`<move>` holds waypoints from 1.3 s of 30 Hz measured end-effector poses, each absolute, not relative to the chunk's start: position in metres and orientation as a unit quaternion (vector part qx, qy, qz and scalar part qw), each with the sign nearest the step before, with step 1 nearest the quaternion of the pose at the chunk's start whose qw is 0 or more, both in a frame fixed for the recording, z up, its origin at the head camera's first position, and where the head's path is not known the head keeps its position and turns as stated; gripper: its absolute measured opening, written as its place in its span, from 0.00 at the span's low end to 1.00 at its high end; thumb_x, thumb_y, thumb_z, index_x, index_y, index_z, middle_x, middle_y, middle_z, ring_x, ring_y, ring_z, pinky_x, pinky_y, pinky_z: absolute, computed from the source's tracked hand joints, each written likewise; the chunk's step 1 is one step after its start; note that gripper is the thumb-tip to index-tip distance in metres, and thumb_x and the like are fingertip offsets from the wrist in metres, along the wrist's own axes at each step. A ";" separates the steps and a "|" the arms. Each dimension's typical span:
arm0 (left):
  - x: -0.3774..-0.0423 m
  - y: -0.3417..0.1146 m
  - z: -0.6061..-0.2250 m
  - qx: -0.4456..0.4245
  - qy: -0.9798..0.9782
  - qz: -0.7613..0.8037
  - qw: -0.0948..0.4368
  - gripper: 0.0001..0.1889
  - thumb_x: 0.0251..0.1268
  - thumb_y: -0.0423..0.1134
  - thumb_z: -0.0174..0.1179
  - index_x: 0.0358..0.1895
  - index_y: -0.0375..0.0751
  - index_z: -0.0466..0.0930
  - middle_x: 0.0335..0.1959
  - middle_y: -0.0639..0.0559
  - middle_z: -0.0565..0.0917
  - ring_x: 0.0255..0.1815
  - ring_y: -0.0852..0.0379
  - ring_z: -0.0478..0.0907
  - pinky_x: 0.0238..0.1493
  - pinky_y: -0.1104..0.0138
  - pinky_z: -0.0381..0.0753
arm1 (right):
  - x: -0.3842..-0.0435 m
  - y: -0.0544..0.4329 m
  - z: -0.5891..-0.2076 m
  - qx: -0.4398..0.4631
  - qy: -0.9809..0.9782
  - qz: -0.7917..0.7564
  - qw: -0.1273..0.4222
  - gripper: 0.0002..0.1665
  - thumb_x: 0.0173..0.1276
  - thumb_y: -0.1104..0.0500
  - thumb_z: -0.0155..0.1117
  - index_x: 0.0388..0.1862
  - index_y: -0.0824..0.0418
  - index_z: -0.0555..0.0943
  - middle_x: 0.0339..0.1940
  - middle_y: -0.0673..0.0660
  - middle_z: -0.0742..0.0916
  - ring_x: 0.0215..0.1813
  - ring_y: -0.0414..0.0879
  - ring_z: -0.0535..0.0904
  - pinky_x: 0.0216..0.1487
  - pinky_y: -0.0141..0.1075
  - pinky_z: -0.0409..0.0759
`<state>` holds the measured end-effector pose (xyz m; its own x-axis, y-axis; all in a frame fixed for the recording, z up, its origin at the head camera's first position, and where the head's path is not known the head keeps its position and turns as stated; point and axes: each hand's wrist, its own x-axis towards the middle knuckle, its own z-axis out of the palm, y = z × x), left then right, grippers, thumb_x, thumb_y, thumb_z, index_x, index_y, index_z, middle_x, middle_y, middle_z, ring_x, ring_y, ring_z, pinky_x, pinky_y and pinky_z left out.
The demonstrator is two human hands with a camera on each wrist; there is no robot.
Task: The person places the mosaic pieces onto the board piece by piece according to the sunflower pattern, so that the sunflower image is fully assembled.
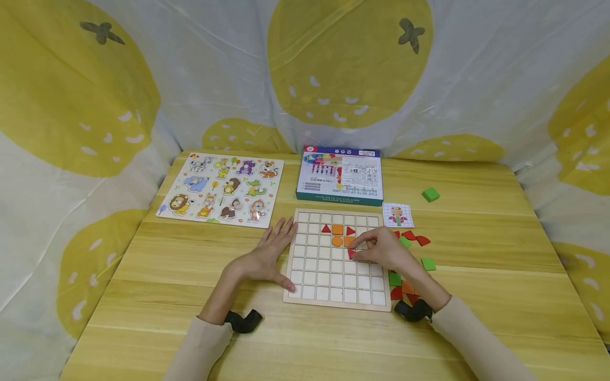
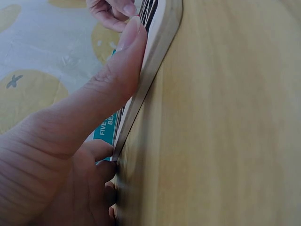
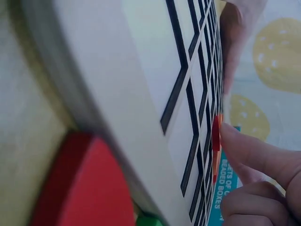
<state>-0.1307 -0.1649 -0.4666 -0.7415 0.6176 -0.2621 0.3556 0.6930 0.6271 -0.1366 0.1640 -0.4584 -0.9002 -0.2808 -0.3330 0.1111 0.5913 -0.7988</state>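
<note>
A square wooden grid board (image 1: 323, 293) lies on the table. My left hand (image 1: 268, 255) is spread along its left side, fingers straight, with the thumb on the near left corner and the fingertips at the upper left edge. Over the middle of the grid, my right hand (image 1: 383, 247) holds a small red triangle (image 1: 351, 254) at its thumb and index fingertips, low at a cell. An orange square (image 1: 349, 242) sits right by the index fingertip. Beside it lie an orange circle (image 1: 337, 241), another orange square (image 1: 337, 229) and two more red triangles (image 1: 326, 228).
Right of the board lie loose red, green and orange pieces (image 1: 428, 263) and a pattern card (image 1: 398, 215). A green block (image 1: 431, 194) stands farther back. Behind the board is a teal-edged box (image 1: 340, 175); an animal puzzle board (image 1: 220, 189) lies at the back left.
</note>
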 end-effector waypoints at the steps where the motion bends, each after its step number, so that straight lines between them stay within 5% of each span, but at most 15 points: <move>1: -0.131 -0.165 -0.467 0.273 0.890 0.281 0.234 0.78 0.39 0.58 0.84 0.85 0.37 0.33 0.87 0.42 0.28 0.87 0.40 0.21 0.85 0.40 0.26 | -0.137 0.164 -0.459 -0.051 0.862 -0.453 0.220 0.08 0.60 0.59 0.81 0.39 0.57 0.93 0.15 0.49 0.64 0.22 0.45 0.57 0.23 0.32 0.53; 39: -0.132 -0.164 -0.467 0.275 0.892 0.269 0.235 0.78 0.39 0.60 0.84 0.85 0.38 0.32 0.87 0.43 0.29 0.87 0.41 0.22 0.85 0.42 0.25 | -0.136 0.157 -0.466 -0.042 0.853 -0.476 0.210 0.10 0.58 0.60 0.82 0.39 0.59 0.93 0.13 0.48 0.63 0.21 0.44 0.55 0.22 0.32 0.50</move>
